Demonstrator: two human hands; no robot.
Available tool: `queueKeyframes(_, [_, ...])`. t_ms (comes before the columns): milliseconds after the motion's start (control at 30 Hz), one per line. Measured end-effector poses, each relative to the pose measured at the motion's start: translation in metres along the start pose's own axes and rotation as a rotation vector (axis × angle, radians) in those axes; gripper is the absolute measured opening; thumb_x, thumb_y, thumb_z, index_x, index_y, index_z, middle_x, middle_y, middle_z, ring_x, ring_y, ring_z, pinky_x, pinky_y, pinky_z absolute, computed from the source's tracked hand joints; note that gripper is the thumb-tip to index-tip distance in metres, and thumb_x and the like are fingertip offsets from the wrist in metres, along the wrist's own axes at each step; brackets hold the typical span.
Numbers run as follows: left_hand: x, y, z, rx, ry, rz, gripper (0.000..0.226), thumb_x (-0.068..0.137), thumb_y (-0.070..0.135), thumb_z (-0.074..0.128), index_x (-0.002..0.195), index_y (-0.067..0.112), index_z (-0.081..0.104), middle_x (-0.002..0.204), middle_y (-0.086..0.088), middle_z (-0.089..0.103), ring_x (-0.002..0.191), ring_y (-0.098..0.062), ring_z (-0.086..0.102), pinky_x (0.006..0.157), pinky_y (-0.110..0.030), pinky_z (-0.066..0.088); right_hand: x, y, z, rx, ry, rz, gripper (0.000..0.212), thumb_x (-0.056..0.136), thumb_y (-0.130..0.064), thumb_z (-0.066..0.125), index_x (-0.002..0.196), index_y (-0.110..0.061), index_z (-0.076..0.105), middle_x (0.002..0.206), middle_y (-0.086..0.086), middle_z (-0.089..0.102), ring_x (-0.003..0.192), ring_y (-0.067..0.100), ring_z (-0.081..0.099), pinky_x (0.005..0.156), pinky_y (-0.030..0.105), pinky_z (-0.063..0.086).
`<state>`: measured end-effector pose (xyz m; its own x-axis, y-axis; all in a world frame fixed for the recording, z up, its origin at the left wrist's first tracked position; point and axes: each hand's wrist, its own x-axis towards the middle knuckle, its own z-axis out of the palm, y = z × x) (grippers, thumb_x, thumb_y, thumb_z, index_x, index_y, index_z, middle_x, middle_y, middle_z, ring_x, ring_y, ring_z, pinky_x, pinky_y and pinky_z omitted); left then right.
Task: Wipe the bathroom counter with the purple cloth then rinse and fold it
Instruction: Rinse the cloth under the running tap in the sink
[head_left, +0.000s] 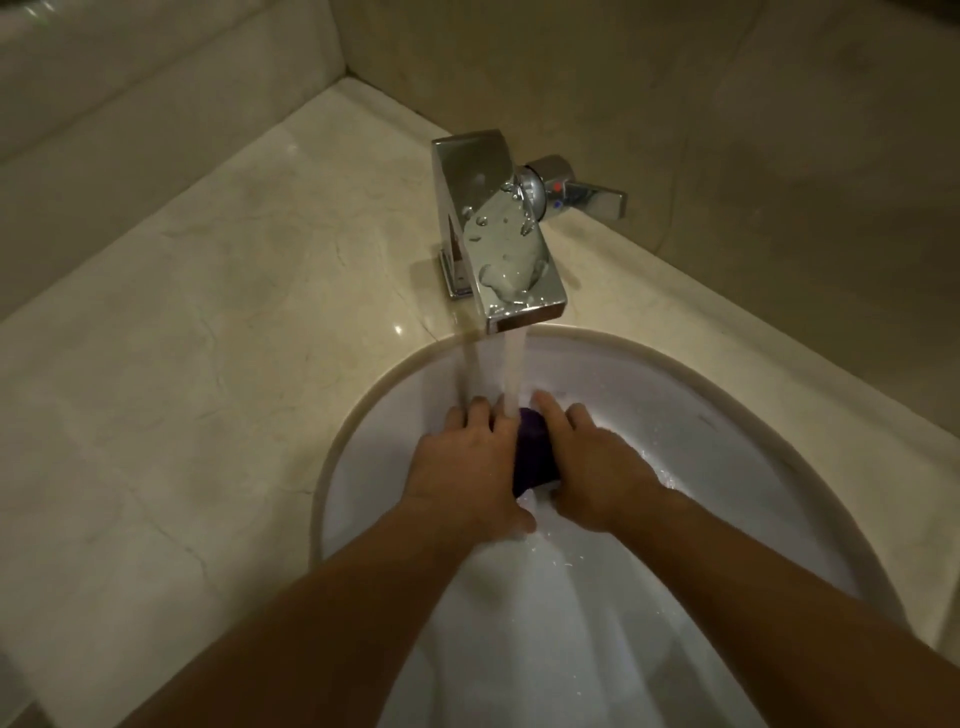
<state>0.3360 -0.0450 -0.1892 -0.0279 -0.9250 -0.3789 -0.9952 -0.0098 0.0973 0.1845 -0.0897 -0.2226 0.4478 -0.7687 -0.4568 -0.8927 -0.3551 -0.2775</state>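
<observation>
Two hands, one purple cloth (535, 457), one tap: a person's left hand (467, 462) and right hand (597, 467) clasp the cloth between them under a single stream of water (513, 364), inside one white oval basin (727, 415). The cloth is bunched into a dark roll, w/ only a narrow strip showing btwn the hands. Its long axis runs near-to-far, far end pointing at the tap, near end toward the person. Left hand's fingers curl over the roll from the left, right hand's wrap it from the right; both grip it close, left thumb lying at the near end. The stream lands at the cloth's far end, by the left hand's fingertips. The square chrome tap (498, 234) stands on the counter just beyond the basin's far rim, spout over the bowl, droplets and a small puddle on its flat top. One lever handle (600, 197) sticks out to the right, w/ one red and one blue dot at its base. The counter (208, 312) is glossy cream marble w/ faint veins, spreading left and far. Beige stone walls (727, 78) meet in a corner far left of the tap. Light is dim and warm.
</observation>
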Motion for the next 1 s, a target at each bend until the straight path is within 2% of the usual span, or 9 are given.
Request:
queueKeyframes(133, [0.012, 0.011, 0.005, 0.052, -0.007, -0.102, 0.068, 0.082, 0.037, 0.068, 0.14, 0.022, 0.037, 0.126, -0.01, 0.046, 0.108, -0.027, 0.052, 0.08, -0.038, 0.05, 0.005, -0.013, 0.019, 0.238, -0.014, 0.126, 0.065, 0.078, -0.02, 0.074, 0.125, -0.025, 0.029, 0.108, 0.007, 0.061, 0.089, 0.028, 0.066, 0.077, 0.043, 0.057])
queueKeyframes(267, [0.019, 0.003, 0.01, 0.024, 0.121, -0.05, 0.042, 0.086, 0.039, 0.059, 0.124, 0.024, 0.053, 0.109, -0.005, 0.057, 0.09, -0.025, 0.058, 0.066, -0.032, 0.039, 0.017, -0.018, 0.017, 0.225, 0.064, 0.18, 0.042, 0.082, -0.038, 0.065, 0.113, -0.027, 0.038, 0.085, -0.001, 0.063, 0.084, 0.027, 0.067, 0.072, 0.036, 0.055])
queueKeyframes(367, [0.017, 0.0, 0.005, -0.073, 0.169, -0.051, 0.04, 0.079, 0.043, 0.067, 0.11, 0.019, 0.06, 0.099, -0.002, 0.062, 0.086, -0.023, 0.061, 0.066, -0.029, 0.038, 0.019, -0.017, 0.011, 0.174, 0.068, 0.179, 0.044, 0.075, -0.048, 0.071, 0.109, -0.033, 0.047, 0.074, -0.01, 0.053, 0.084, 0.021, 0.066, 0.071, 0.032, 0.053])
queueKeyframes(533, [0.02, -0.005, 0.012, -0.193, 0.185, -0.064, 0.044, 0.072, 0.051, 0.068, 0.103, 0.02, 0.059, 0.094, 0.002, 0.063, 0.088, -0.021, 0.064, 0.065, -0.026, 0.041, 0.021, -0.015, 0.006, 0.199, 0.07, 0.172, 0.051, 0.064, -0.044, 0.079, 0.108, -0.034, 0.053, 0.086, -0.008, 0.065, 0.081, 0.019, 0.065, 0.072, 0.032, 0.056])
queueKeyframes(700, [0.017, -0.004, 0.011, -0.207, 0.173, -0.033, 0.043, 0.084, 0.042, 0.061, 0.12, 0.02, 0.056, 0.107, -0.003, 0.059, 0.099, -0.024, 0.061, 0.078, -0.034, 0.049, 0.019, -0.02, 0.001, 0.133, 0.011, 0.17, 0.039, 0.079, -0.039, 0.068, 0.109, -0.029, 0.046, 0.084, -0.005, 0.056, 0.079, 0.022, 0.062, 0.07, 0.033, 0.053])
queueKeyframes(733, [0.017, -0.003, 0.01, -0.153, 0.16, -0.028, 0.044, 0.086, 0.043, 0.057, 0.124, 0.022, 0.054, 0.109, -0.004, 0.057, 0.101, -0.024, 0.06, 0.078, -0.034, 0.049, 0.016, -0.022, -0.001, 0.134, 0.003, 0.175, 0.041, 0.082, -0.038, 0.066, 0.115, -0.026, 0.045, 0.092, -0.003, 0.058, 0.086, 0.024, 0.064, 0.072, 0.034, 0.054])
queueKeyframes(800, [0.016, 0.0, 0.006, -0.056, 0.096, -0.035, 0.054, 0.087, 0.05, 0.053, 0.134, 0.023, 0.046, 0.118, -0.006, 0.052, 0.106, -0.024, 0.056, 0.08, -0.034, 0.048, 0.006, -0.023, -0.003, 0.105, 0.003, 0.156, 0.067, 0.082, -0.038, 0.07, 0.136, -0.024, 0.034, 0.111, 0.003, 0.053, 0.101, 0.027, 0.061, 0.078, 0.038, 0.053])
queueKeyframes(900, [0.0, -0.002, 0.0, 0.019, 0.053, 0.015, 0.102, 0.075, 0.062, 0.065, 0.151, 0.022, 0.012, 0.143, -0.012, 0.033, 0.124, -0.028, 0.043, 0.091, -0.04, 0.048, -0.01, -0.024, -0.005, 0.029, 0.057, 0.052, 0.113, 0.074, -0.036, 0.08, 0.154, -0.028, 0.001, 0.141, 0.008, 0.033, 0.121, 0.029, 0.044, 0.088, 0.043, 0.053])
queueKeyframes(1000, [-0.026, -0.01, 0.003, 0.15, 0.051, 0.08, 0.121, 0.069, 0.049, 0.079, 0.153, 0.019, -0.003, 0.149, -0.01, 0.026, 0.128, -0.028, 0.04, 0.098, -0.041, 0.042, -0.018, -0.025, 0.001, -0.008, 0.071, -0.072, 0.12, 0.074, -0.03, 0.079, 0.156, -0.026, -0.008, 0.155, 0.005, 0.016, 0.13, 0.029, 0.036, 0.091, 0.045, 0.054])
